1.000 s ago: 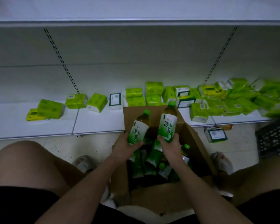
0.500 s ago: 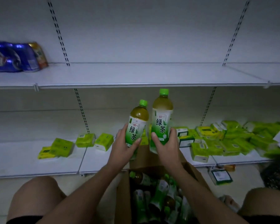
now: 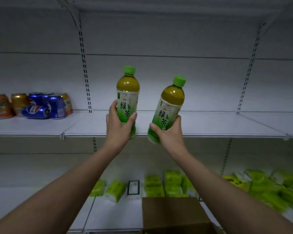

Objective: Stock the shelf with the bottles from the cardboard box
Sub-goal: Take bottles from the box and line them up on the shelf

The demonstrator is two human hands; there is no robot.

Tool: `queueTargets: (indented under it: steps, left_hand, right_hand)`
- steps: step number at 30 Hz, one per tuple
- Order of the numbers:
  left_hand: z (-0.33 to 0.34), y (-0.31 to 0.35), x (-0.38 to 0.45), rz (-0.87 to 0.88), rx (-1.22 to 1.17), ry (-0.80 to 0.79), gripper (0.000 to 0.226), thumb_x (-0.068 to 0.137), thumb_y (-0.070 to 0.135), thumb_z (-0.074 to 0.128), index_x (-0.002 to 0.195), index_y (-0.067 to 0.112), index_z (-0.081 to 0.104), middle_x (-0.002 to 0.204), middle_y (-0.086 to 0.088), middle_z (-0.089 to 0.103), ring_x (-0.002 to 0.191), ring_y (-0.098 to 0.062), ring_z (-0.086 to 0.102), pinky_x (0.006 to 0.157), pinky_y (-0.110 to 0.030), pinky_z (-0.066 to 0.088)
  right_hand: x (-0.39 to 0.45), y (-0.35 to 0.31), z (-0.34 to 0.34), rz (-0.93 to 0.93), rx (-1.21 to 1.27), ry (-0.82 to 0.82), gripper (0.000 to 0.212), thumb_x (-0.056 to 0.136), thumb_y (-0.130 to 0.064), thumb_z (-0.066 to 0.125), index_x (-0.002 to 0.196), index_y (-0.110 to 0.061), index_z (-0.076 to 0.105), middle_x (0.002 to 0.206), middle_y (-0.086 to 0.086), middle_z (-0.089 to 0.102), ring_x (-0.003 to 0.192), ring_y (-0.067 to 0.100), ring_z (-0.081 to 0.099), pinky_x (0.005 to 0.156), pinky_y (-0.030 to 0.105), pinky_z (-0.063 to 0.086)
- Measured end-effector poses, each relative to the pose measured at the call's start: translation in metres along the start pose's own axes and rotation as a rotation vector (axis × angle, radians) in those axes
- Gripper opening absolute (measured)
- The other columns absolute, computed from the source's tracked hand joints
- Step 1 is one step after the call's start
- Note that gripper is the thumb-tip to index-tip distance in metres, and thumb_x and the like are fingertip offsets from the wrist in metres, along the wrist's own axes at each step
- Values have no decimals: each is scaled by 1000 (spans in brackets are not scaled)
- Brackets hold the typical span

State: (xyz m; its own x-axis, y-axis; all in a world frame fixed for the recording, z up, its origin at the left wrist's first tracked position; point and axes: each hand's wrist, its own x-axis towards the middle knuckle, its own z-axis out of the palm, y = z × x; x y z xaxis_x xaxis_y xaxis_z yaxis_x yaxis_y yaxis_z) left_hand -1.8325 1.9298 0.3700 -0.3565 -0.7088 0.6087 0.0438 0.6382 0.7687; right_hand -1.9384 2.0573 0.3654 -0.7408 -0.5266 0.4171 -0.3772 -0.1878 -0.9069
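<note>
Cardboard box stays low by the front edge of the bottom shelf. My left hand clamps one upright bottle, my right hand a tilted bottle, both before the middle shelf front edge. I should straighten the right one, then set both deep, away from the cans at its left end.

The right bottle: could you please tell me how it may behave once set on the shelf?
The right bottle, filled to the neck, is probably heavy for its size. Tall and narrow, it may tip if set down tilted as now. On its side it would likely roll along the shelf.
</note>
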Motion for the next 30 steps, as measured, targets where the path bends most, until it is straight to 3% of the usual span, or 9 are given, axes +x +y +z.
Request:
queueTargets:
  steps: [2, 5, 7, 17, 24, 30]
  left_hand:
    - [-5, 7, 22, -38, -54, -21, 74, 82, 40, 65, 143, 24, 26, 132, -5, 49, 121, -22, 51, 103, -45, 47]
    - [-10, 9, 47, -86, -97, -45, 70, 87, 21, 67, 143, 15, 26, 135, -7, 49, 123, -23, 50, 99, -31, 43]
    - [-12, 4, 58, -124, -93, -53, 70, 86, 17, 69, 142, 14, 26, 136, -8, 48, 125, -24, 49, 97, -32, 41]
    - [6, -44, 85, -152, 4, -144, 71, 83, 16, 71, 140, 14, 29, 137, -9, 50, 125, -26, 50, 105, -43, 44]
    - [17, -73, 106, -184, -27, -113, 67, 86, 17, 69, 140, 15, 29, 135, -8, 51, 124, -25, 51, 104, -42, 45]
    - [14, -99, 130, -209, -74, -116, 63, 91, 16, 62, 143, 20, 27, 135, -2, 50, 117, -15, 49, 95, -30, 41]
  right_hand:
    - [21, -9, 6, -4, -4, -14, 65, 73, -21, 82, 119, -24, 36, 114, -6, 55, 105, 13, 57, 97, 35, 50]
    - [47, -15, 13, 0, -14, -39, 64, 73, -22, 82, 119, -22, 38, 117, -3, 57, 109, 17, 57, 98, 39, 50]
    - [61, -13, 17, 7, -33, -52, 64, 73, -23, 82, 119, -21, 39, 119, -2, 57, 111, 19, 57, 98, 41, 51]
    - [104, 21, 31, 42, -96, -169, 62, 78, -22, 78, 126, -18, 39, 119, -3, 56, 108, 15, 54, 92, 30, 47]
    - [131, 51, 52, 53, -155, -220, 58, 78, -26, 78, 125, -19, 45, 121, -2, 60, 108, 17, 59, 96, 36, 51]
    - [160, 69, 76, 36, -148, -258, 49, 79, -29, 77, 120, -22, 50, 115, -5, 63, 106, 16, 62, 86, 27, 50]
